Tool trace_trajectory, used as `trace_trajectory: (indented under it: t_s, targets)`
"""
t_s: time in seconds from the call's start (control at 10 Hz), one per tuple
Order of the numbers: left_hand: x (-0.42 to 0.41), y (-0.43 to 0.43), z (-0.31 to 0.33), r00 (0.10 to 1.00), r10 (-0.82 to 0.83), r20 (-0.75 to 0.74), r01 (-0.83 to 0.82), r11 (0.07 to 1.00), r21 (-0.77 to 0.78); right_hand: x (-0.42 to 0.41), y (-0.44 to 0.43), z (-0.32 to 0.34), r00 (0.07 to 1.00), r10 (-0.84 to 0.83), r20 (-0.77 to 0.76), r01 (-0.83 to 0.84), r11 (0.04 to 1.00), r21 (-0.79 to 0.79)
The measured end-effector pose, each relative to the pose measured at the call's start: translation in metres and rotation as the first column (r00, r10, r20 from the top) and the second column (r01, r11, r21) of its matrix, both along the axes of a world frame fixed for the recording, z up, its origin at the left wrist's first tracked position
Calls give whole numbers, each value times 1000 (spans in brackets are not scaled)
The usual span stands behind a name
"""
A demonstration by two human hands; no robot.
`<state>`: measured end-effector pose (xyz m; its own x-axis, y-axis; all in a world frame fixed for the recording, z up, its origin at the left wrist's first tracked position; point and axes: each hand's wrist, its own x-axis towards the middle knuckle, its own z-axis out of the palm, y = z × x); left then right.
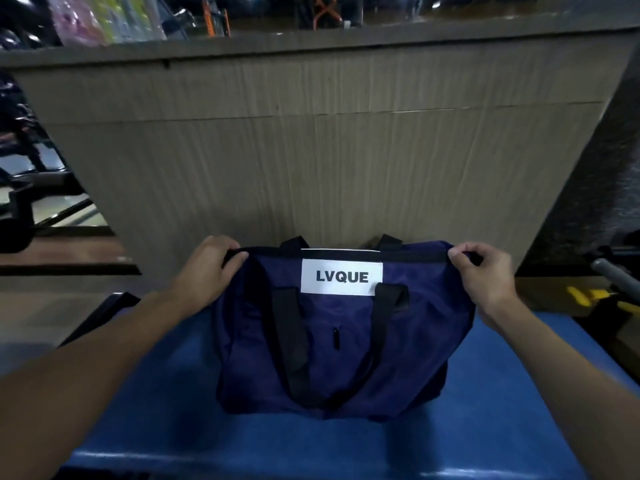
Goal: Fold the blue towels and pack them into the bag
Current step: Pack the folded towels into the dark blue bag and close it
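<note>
A navy blue bag (408,341) with black handles and a white label reading LVQUE lies on a blue surface (502,410) in front of me. My left hand (204,271) grips the bag's top left corner at the black rim. My right hand (485,271) pinches the top right corner of the same rim. The bag's mouth looks shut along the top edge. No loose towel shows apart from the blue surface under the bag, which may be cloth; I cannot tell.
A tall brown cardboard panel (329,150) stands right behind the bag. Yellow-handled tools (588,296) and a grey bar (616,271) lie at the right. A dark floor and furniture show at the left.
</note>
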<state>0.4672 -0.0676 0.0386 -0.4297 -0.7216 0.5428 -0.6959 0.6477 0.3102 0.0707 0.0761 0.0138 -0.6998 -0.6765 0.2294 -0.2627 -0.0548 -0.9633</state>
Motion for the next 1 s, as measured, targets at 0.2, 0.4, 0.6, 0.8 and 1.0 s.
trace_trajectory:
  t_s: [0.2,0.4,0.6,0.8,1.0]
  targets:
    - [5,-12,-54,996,-14,89,-2,985,173,5,4,-35,999,46,-10,-44,988,147]
    - [2,-17,-57,993,52,108,-72,978,194,2,7,-38,997,74,0,-73,984,159]
    - [-6,-4,-49,992,127,22,-128,970,205,3,16,-32,998,68,-3,-65,973,221]
    - [-23,9,-18,956,145,-256,-46,933,357,16,32,-6,994,100,-42,-86,964,252]
    - [-47,29,4,899,81,-431,129,890,438,35,51,21,991,112,-67,-94,969,228]
